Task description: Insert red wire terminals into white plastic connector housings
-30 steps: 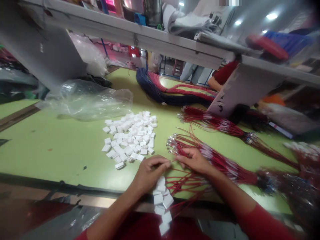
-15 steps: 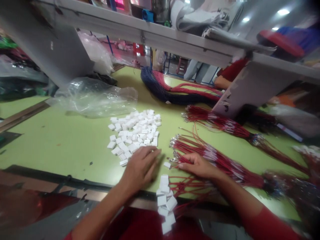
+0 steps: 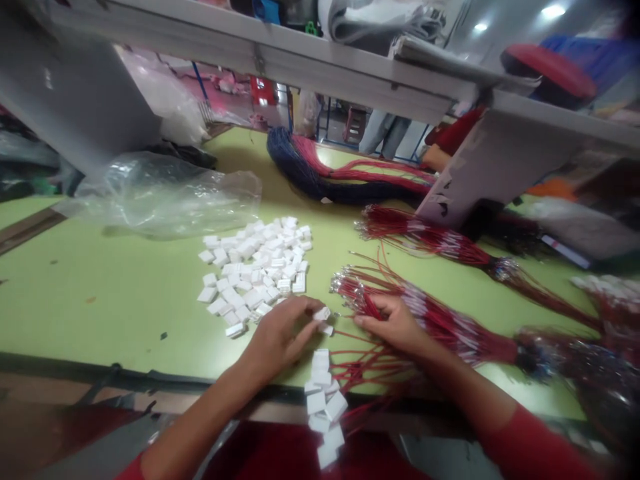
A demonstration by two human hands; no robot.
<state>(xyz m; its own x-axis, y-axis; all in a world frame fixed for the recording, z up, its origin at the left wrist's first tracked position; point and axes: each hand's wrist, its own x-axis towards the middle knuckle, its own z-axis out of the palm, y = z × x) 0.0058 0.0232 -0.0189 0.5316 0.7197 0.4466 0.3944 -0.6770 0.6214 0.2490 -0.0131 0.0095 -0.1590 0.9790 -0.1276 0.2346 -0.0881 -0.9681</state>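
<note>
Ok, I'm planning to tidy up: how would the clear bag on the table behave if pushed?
The bag looks floppy, given its loose creases. It is probably light, since the table shows through its thin film.

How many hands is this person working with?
2: the left hand, holding a white connector beside the pile, and the right hand, holding red wires. Some fingers are hidden.

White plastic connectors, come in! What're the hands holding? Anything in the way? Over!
Left hand: small white rectangular plastic connector held. Right hand: thin red metal-tipped wires held. Close below, possibly in the way: another white connector, seemingly wired.
</note>
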